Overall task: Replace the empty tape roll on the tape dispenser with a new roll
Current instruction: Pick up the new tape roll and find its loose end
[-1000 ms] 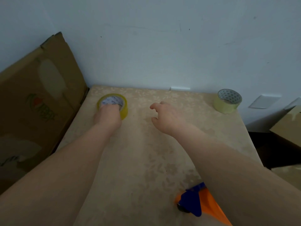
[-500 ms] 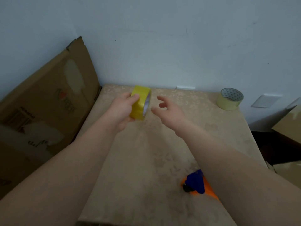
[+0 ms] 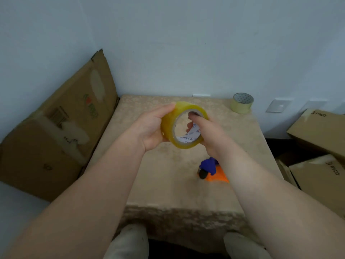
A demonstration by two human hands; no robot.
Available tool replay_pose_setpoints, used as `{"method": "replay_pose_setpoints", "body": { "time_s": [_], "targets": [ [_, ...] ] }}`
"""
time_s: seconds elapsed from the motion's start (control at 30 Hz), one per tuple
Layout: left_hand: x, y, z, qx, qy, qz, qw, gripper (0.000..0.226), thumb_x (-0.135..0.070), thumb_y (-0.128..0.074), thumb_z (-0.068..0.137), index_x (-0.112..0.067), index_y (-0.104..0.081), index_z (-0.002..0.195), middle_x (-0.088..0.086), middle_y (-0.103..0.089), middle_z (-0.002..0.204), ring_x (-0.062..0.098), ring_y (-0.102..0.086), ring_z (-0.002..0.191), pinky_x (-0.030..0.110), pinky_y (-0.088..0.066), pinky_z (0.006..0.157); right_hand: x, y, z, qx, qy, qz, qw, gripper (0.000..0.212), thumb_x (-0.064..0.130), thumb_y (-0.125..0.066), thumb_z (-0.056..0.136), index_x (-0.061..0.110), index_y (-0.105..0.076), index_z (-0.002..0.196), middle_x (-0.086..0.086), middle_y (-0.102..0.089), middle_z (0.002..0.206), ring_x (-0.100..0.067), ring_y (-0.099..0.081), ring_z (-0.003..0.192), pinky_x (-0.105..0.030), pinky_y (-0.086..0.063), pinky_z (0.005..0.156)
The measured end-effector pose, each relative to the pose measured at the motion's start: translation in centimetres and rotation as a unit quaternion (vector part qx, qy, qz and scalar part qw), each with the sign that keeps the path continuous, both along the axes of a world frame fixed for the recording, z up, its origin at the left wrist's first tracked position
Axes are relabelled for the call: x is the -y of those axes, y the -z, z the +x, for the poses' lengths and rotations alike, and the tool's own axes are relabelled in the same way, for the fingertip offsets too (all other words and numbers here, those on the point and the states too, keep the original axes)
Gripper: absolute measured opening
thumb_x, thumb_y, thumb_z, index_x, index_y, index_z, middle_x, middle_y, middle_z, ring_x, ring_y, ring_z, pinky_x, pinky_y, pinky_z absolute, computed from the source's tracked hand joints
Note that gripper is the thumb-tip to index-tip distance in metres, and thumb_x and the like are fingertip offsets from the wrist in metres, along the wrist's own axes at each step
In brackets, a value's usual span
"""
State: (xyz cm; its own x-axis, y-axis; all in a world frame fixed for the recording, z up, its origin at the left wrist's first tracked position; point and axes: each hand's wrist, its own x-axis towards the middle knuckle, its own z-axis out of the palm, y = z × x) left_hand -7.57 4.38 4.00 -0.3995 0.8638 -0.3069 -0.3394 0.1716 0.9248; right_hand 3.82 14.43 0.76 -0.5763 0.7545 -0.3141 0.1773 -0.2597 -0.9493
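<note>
Both hands clamp the new roll — left hand outside, right hand through the core; light, stiff, slick — grip its rim.

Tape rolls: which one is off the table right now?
The bright yellow tape roll, held up between the left hand and right hand. The paler roll sits flat at the table's far right corner.

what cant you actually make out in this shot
Head view only:
- Tape dispenser: mostly hidden behind the right forearm; whether it holds an empty core cannot be seen.
- Yellow tape roll: printed core lettering is blurred; its loose end is not visible.
- Right hand: fingertips are inside the roll, partly hidden.
- Second tape roll at the far corner: too small to judge how full.
</note>
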Motion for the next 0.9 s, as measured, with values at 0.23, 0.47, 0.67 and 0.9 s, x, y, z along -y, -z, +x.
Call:
{"method": "replay_pose_setpoints", "body": {
  "time_s": [0.23,0.47,0.67,0.9],
  "targets": [
    [2.9,-1.6,3.7,-0.042,-0.054,-0.012,0.998,0.04,-0.025,-0.066,0.083,-0.017,-0.059,0.121,-0.004,-0.058,0.086,0.015,-0.053,0.085,0.035,-0.047,0.073,4.1,-2.2,3.0,-0.012,0.035,-0.145,0.989,0.025,0.028,-0.062,0.09,0.018,-0.057,0.113,-0.001,-0.054,0.093,-0.021,-0.056,0.099,-0.035,-0.046,0.084],
    [4.6,-2.3,5.5,-0.021,-0.089,-0.003,0.996,0.009,-0.027,-0.062,0.086,-0.022,-0.064,0.094,-0.003,-0.059,0.091,0.017,-0.054,0.093,0.032,-0.045,0.07,5.8,-3.1,7.0,-0.104,-0.001,-0.201,0.974,0.025,0.042,-0.07,0.078,0.021,-0.065,0.091,0.003,-0.058,0.085,-0.014,-0.056,0.085,-0.033,-0.048,0.08],
    [5.6,-1.9,6.8,-0.001,-0.073,0.035,0.997,0.025,-0.022,-0.062,0.087,-0.007,-0.064,0.107,0.015,-0.062,0.11,0.026,-0.055,0.102,0.043,-0.043,0.104,6.8,-3.2,9.1,-0.166,-0.007,-0.23,0.959,0.032,0.045,-0.056,0.088,0.016,-0.069,0.088,0.006,-0.053,0.059,-0.01,-0.048,0.056,-0.029,-0.046,0.074],
    [6.8,-1.5,9.0,-0.03,-0.069,-0.043,0.996,0.004,-0.027,-0.058,0.089,-0.027,-0.061,0.086,-0.005,-0.064,0.085,0.014,-0.059,0.085,0.043,-0.047,0.085,8.3,-2.9,9.9,-0.149,0.033,-0.194,0.969,0.022,0.032,-0.06,0.088,0.017,-0.065,0.072,0.002,-0.065,0.052,-0.014,-0.064,0.05,-0.032,-0.047,0.063]
  ]
}}
